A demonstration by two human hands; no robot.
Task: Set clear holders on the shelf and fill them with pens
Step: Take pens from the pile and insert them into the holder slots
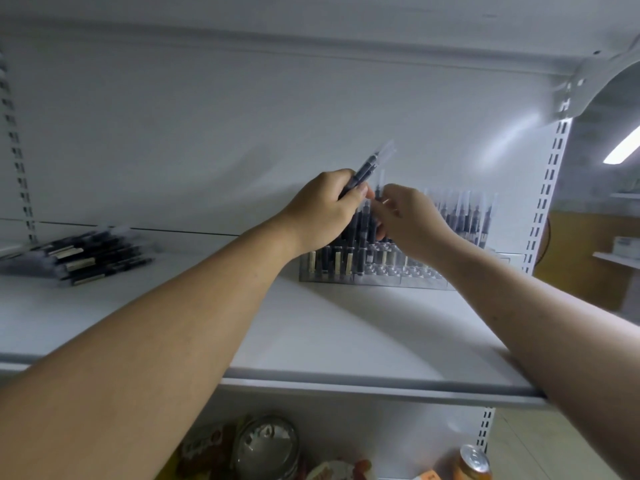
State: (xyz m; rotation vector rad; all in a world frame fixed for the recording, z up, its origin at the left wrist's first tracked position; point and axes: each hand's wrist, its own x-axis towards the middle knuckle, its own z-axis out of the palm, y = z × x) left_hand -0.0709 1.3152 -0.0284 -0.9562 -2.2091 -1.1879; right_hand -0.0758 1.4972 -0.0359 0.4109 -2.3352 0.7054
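A clear tiered holder [377, 271] stands on the white shelf [346, 327] at the back right, with several dark pens upright in its slots. My left hand [325, 209] grips a small bundle of dark pens [370, 168] with clear caps, tilted up to the right above the holder. My right hand [412, 216] is just beside it, its fingers pinching a pen over the holder's rear rows; the pen is mostly hidden by the fingers.
A loose pile of pens [83, 254] lies on the shelf at the far left. Slotted uprights [550, 188] frame the shelf's right side. Below the shelf sit a lidded jar [266, 448], packets and a can [474, 462].
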